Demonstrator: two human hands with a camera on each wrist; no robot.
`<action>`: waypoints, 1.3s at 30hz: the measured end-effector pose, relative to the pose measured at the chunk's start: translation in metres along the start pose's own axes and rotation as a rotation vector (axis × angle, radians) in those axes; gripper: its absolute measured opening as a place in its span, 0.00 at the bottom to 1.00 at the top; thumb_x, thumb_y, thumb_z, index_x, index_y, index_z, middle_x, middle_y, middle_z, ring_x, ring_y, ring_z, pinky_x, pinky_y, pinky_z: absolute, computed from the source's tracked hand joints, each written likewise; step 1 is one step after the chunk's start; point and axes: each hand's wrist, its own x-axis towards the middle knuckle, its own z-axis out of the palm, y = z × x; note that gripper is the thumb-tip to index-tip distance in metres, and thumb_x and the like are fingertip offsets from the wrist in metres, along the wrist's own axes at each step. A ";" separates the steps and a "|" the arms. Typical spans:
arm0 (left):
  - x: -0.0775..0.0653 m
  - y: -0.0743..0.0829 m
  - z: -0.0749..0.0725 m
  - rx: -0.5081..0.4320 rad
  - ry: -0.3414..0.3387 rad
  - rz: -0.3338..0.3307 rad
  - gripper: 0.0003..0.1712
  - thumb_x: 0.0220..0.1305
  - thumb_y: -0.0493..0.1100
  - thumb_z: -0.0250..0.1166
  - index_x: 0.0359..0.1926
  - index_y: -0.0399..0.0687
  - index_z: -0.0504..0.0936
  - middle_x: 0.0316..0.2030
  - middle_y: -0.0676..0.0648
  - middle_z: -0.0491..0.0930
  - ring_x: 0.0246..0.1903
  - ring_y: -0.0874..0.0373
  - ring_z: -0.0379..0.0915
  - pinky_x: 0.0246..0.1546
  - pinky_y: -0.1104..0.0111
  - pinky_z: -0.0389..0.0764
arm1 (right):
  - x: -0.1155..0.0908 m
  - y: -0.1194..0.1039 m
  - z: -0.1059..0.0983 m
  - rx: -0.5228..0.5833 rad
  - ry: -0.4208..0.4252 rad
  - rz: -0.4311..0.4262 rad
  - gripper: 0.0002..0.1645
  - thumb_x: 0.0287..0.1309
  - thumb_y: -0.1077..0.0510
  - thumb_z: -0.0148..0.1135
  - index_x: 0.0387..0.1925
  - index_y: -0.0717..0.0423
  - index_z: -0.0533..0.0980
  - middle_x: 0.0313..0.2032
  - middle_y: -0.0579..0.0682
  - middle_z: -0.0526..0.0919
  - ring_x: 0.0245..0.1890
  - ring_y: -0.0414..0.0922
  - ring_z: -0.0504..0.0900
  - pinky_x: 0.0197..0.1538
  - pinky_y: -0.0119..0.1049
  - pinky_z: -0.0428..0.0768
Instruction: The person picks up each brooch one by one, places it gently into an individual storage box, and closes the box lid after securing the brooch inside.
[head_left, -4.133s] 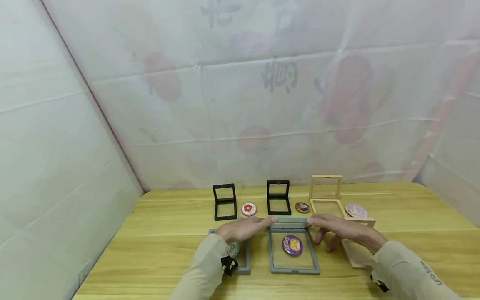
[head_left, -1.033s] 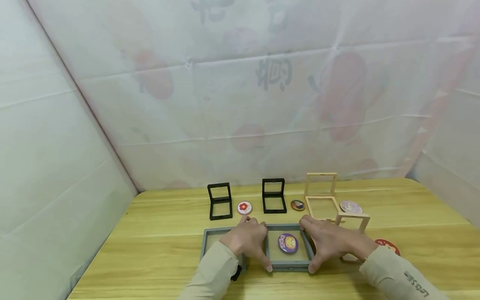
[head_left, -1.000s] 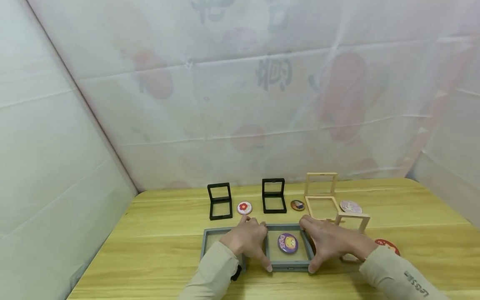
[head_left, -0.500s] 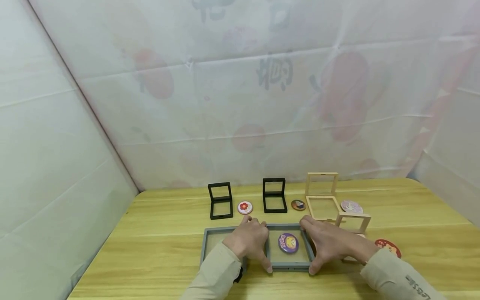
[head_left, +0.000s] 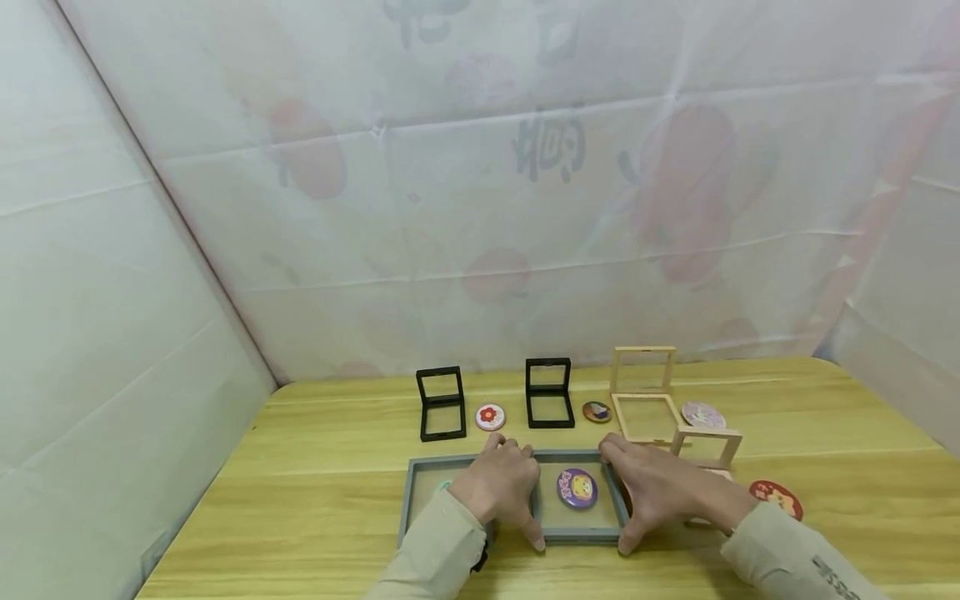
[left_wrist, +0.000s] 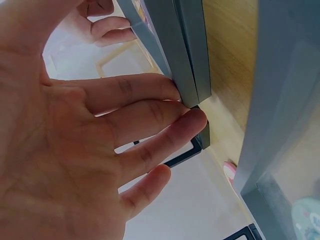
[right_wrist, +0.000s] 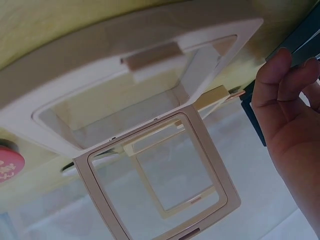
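In the head view a grey display frame (head_left: pixel 581 533) lies folded flat on the table, a purple bear badge (head_left: pixel 577 488) showing through its clear film. My left hand (head_left: pixel 498 487) holds its left side, with the thumb at the near corner and fingers at the far one. On the right side my right hand (head_left: pixel 660 483) holds it the same way. The left wrist view has the left fingers (left_wrist: pixel 145 117) against the frame's corner, where a thin seam runs between its two halves. Curled right fingertips (right_wrist: pixel 282 65) touch the frame's dark edge in the right wrist view.
A second grey frame (head_left: pixel 408 492) with a mint badge (head_left: pixel 443 485) lies under the left forearm. Behind stand black frames (head_left: pixel 442 435) (head_left: pixel 550 424) and a light wooden-coloured one (head_left: pixel 645 394). A pinkish frame (head_left: pixel 731 450) and red badge (head_left: pixel 776 498) are by the right forearm.
Since the oldest frame, the grey frame's raised lid has folded down over the purple badge, and both hands have come down to its sides. Over the last second the hands stay nearly still.
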 end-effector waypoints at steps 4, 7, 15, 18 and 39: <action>0.000 0.002 0.000 -0.002 -0.002 -0.005 0.29 0.34 0.66 0.85 0.28 0.51 0.86 0.51 0.50 0.83 0.43 0.57 0.76 0.62 0.61 0.65 | -0.001 -0.001 0.002 0.007 0.005 -0.001 0.53 0.27 0.34 0.86 0.48 0.57 0.66 0.40 0.43 0.66 0.32 0.35 0.68 0.35 0.34 0.77; 0.000 0.003 0.001 0.022 0.008 -0.007 0.31 0.33 0.66 0.85 0.31 0.50 0.87 0.47 0.51 0.83 0.43 0.57 0.76 0.62 0.62 0.66 | -0.001 -0.003 0.002 0.000 0.007 -0.001 0.53 0.27 0.35 0.86 0.47 0.57 0.66 0.40 0.43 0.65 0.31 0.35 0.67 0.34 0.33 0.76; 0.000 0.005 0.003 0.062 0.024 -0.007 0.32 0.32 0.67 0.85 0.33 0.51 0.88 0.41 0.53 0.82 0.40 0.59 0.74 0.59 0.63 0.66 | 0.000 -0.003 0.004 0.005 0.016 0.006 0.53 0.26 0.35 0.86 0.48 0.57 0.66 0.39 0.43 0.65 0.30 0.35 0.67 0.32 0.33 0.76; 0.000 0.005 0.004 0.062 0.029 -0.005 0.32 0.31 0.67 0.85 0.32 0.51 0.88 0.41 0.53 0.82 0.40 0.59 0.74 0.59 0.63 0.67 | -0.001 -0.003 0.004 0.003 0.021 0.002 0.54 0.26 0.34 0.86 0.48 0.57 0.67 0.40 0.43 0.66 0.31 0.35 0.68 0.34 0.34 0.77; -0.003 0.006 0.001 0.082 0.030 0.000 0.32 0.32 0.68 0.84 0.33 0.53 0.87 0.43 0.53 0.82 0.43 0.58 0.75 0.60 0.62 0.67 | -0.003 -0.006 0.009 -0.091 0.046 -0.011 0.58 0.29 0.34 0.84 0.53 0.64 0.67 0.54 0.59 0.72 0.35 0.43 0.77 0.43 0.44 0.84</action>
